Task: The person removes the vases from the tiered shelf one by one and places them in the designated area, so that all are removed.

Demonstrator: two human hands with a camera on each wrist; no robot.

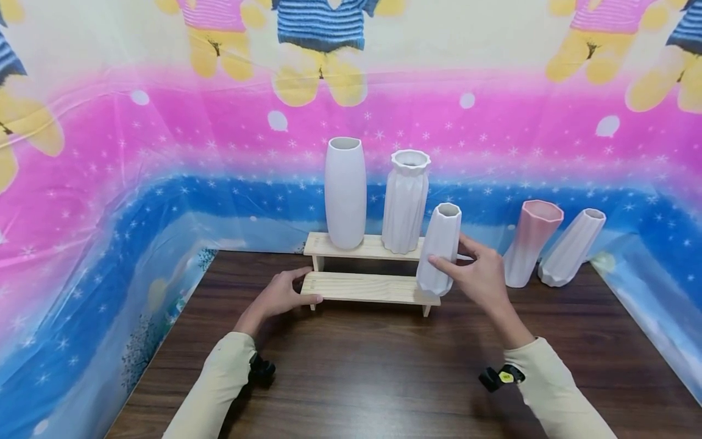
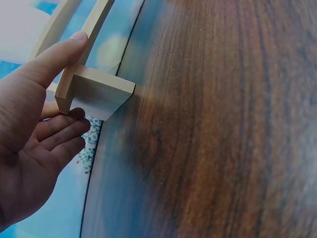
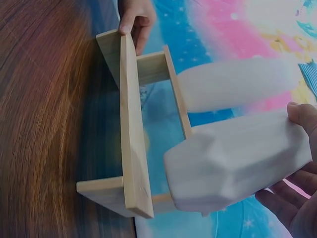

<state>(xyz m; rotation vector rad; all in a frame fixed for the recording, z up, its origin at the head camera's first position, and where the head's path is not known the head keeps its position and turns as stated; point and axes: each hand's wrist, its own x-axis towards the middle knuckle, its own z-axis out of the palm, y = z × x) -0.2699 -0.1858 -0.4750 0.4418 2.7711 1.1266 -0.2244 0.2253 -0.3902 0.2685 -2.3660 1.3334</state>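
A two-tier wooden stand (image 1: 367, 288) stands at the back of the table. My left hand (image 1: 278, 295) grips the left end of its lower tier, thumb on top and fingers beneath the board in the left wrist view. My right hand (image 1: 484, 275) holds a white faceted vase (image 1: 440, 251) from its right side, slightly tilted, over the right end of the lower tier. In the right wrist view, a gap shows between the vase base (image 3: 193, 178) and the lower board (image 3: 132, 134). A tall smooth white vase (image 1: 345, 195) and a white fluted vase (image 1: 406, 210) stand on the upper tier.
To the right, a pink-and-white vase (image 1: 531, 244) and a leaning-looking white vase (image 1: 573, 247) stand on the dark wooden table (image 1: 362, 372). A printed cloth (image 1: 417, 116) hangs behind the table and along its sides.
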